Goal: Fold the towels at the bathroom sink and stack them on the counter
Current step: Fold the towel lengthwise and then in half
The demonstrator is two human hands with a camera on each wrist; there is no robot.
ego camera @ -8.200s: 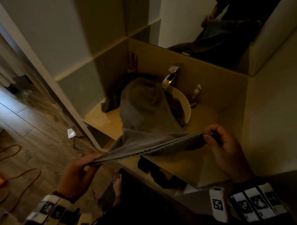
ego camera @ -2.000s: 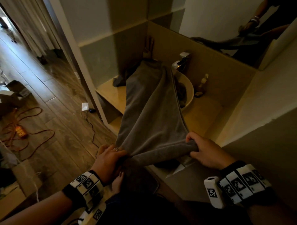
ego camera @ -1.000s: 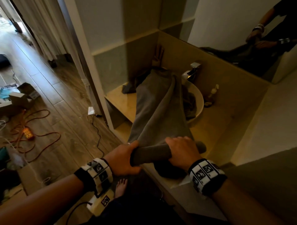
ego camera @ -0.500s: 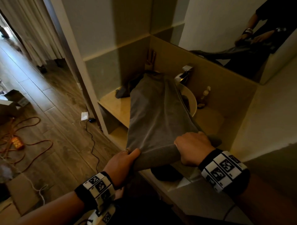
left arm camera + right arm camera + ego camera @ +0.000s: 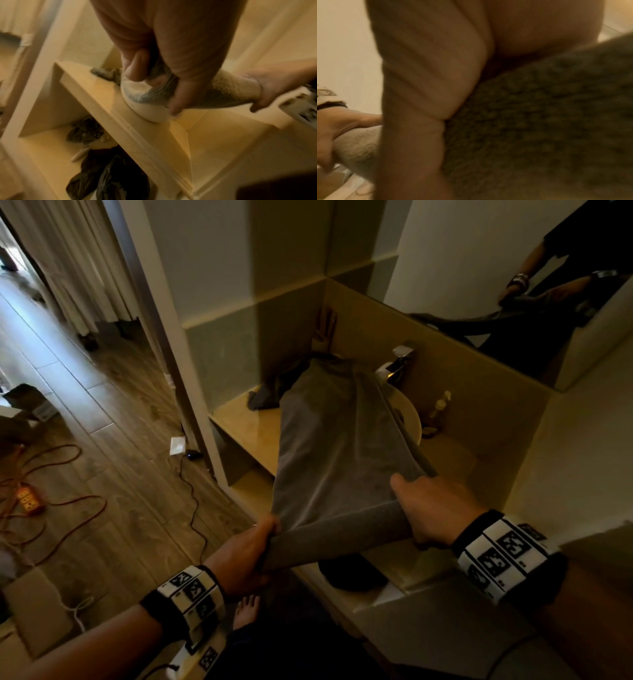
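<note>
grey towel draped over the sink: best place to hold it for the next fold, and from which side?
Probably the near rolled edge of the grey towel, one end each, from the counter's front: left hand and right hand already grip there, and the far end drapes over the sink.

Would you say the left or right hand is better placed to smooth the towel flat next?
Probably the right hand: it grips the towel from above, while the left hand grips from below.

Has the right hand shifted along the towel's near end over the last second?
Yes. The right hand now grips the grey towel further right, nearer the side wall, past the basin. Before, it was close to the left hand.
</note>
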